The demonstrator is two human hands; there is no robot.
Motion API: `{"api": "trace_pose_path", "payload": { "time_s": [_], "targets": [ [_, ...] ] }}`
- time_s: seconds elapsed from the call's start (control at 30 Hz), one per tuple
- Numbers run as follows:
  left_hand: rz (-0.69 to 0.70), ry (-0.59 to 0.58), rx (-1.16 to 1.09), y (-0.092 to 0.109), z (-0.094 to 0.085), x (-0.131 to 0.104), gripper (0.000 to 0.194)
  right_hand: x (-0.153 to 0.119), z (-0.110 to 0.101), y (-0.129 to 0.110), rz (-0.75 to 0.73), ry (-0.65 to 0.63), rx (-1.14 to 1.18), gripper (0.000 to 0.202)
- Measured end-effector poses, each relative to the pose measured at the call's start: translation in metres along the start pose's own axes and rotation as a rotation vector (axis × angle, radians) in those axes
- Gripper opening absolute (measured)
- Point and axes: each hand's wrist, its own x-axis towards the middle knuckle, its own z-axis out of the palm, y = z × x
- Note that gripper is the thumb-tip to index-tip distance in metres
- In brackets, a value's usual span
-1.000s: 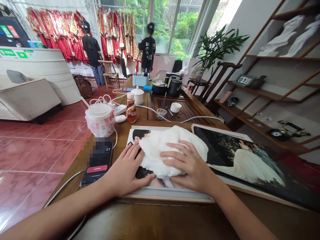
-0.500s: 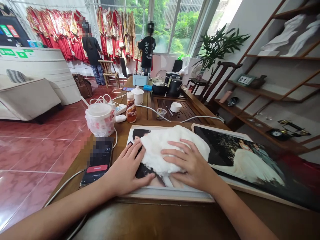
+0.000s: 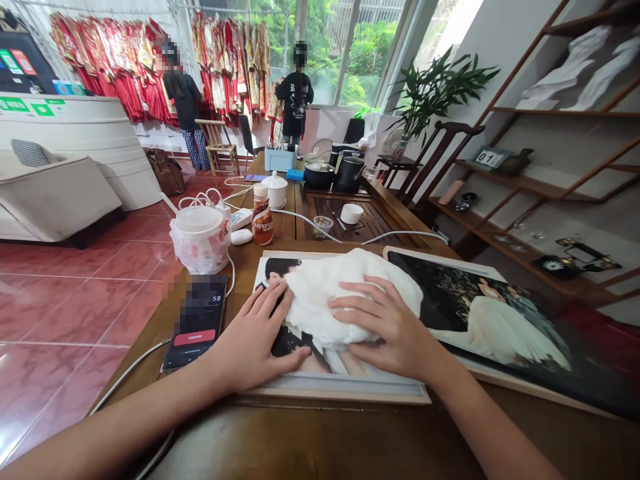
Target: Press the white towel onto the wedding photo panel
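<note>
A framed photo print lies on the wooden table in front of me. Over its middle rests a bunched, fluffy white cloth, which hides much of the picture. My right hand grips this cloth from above, fingers spread across it and thumb by its near edge. My left hand lies flat on the left part of the print, fingers stretched out and thumb apart. Its fingertips are at the cloth's left edge; whether they touch it I cannot tell.
A second framed photo lies at the right. To the left are a phone with a cable and a plastic-wrapped tub. Beyond stand a drink bottle and a lidded white cup. Two people are near the garment racks.
My right hand and the white cloth have shifted slightly to the right over the print. My left hand has stayed in place.
</note>
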Motion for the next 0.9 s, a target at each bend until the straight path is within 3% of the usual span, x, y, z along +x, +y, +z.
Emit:
{"api": "trace_pose_path", "payload": {
  "time_s": [0.13, 0.3, 0.53, 0.77, 0.9],
  "targets": [
    [0.001, -0.009, 0.005, -0.002, 0.002, 0.0, 0.084, -0.001, -0.002, 0.002, 0.042, 0.004, -0.005, 0.023],
    [0.017, 0.003, 0.015, -0.001, -0.001, -0.001, 0.077, 0.003, 0.001, -0.013, -0.053, -0.006, 0.079, 0.026],
    [0.006, 0.011, -0.002, 0.0, 0.002, 0.0, 0.079, -0.002, -0.002, 0.003, 0.009, 0.006, 0.018, 0.027],
    [0.027, 0.034, -0.021, -0.001, 0.0, -0.001, 0.075, 0.002, -0.002, -0.016, -0.024, -0.05, 0.14, 0.033],
    [0.016, 0.022, -0.011, 0.0, 0.001, -0.001, 0.076, -0.001, -0.003, -0.006, -0.027, -0.02, 0.148, 0.034]
  ]
}}
